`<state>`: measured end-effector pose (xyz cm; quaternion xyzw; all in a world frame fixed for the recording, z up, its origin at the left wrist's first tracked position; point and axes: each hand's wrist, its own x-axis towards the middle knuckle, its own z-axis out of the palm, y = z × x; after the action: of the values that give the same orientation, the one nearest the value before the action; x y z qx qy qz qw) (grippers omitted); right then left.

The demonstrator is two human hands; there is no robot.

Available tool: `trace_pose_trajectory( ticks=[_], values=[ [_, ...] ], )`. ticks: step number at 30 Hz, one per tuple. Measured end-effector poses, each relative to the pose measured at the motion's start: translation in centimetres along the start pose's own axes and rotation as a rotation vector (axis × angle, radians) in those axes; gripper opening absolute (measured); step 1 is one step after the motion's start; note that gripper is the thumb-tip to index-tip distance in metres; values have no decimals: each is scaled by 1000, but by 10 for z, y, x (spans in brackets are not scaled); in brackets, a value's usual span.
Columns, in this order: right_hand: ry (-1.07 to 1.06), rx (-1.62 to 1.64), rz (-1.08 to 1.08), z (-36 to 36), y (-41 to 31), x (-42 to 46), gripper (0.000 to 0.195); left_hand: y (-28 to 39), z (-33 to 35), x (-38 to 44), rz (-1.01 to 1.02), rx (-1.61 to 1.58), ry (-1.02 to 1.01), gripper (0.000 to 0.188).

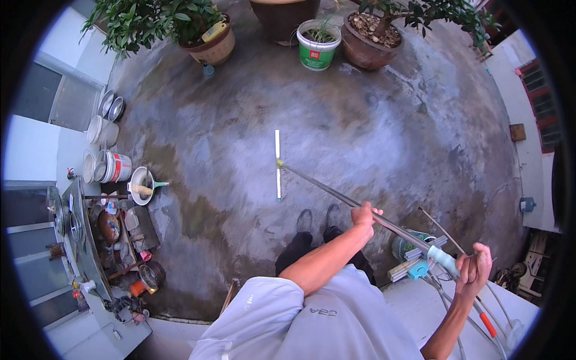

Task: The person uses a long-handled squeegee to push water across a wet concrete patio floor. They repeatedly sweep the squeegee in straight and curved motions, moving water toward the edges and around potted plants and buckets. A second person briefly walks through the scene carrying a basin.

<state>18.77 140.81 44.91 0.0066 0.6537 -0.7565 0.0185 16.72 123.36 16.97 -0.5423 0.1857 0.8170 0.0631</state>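
Note:
A long-handled floor squeegee slants across the view, its metal pole (324,191) running down to the right. The narrow white blade (277,144) lies on the wet concrete floor (225,117), joined to the pole by a yellow-green piece. Midway up the pole, my left hand (363,218) is wrapped around it. My right hand (473,266) closes on the upper end, at the pale blue handle grip (443,260); its fingers partly hide that end. Below the pole, my dark shoes (305,220) stand on the floor.
Potted plants line the far side, among them a brown pot (371,47) and a green-white bucket (318,51). White buckets (118,167) and a cluttered rack (85,225) stand left. Beside my right hand are a green bucket (400,247) and several poles (441,220).

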Motion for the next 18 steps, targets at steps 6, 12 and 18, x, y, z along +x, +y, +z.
trace_pose_trajectory(
  ticks=[6,12,18],
  values=[
    [-156,30,181,47,78,-6,28,52,-122,61,112,73,172,15],
    [-395,58,416,128,135,-25,19,139,-196,83,166,-112,356,16],
    [-293,-105,382,100,100,5,21,114,-117,97,144,28,297,16]
  ],
)
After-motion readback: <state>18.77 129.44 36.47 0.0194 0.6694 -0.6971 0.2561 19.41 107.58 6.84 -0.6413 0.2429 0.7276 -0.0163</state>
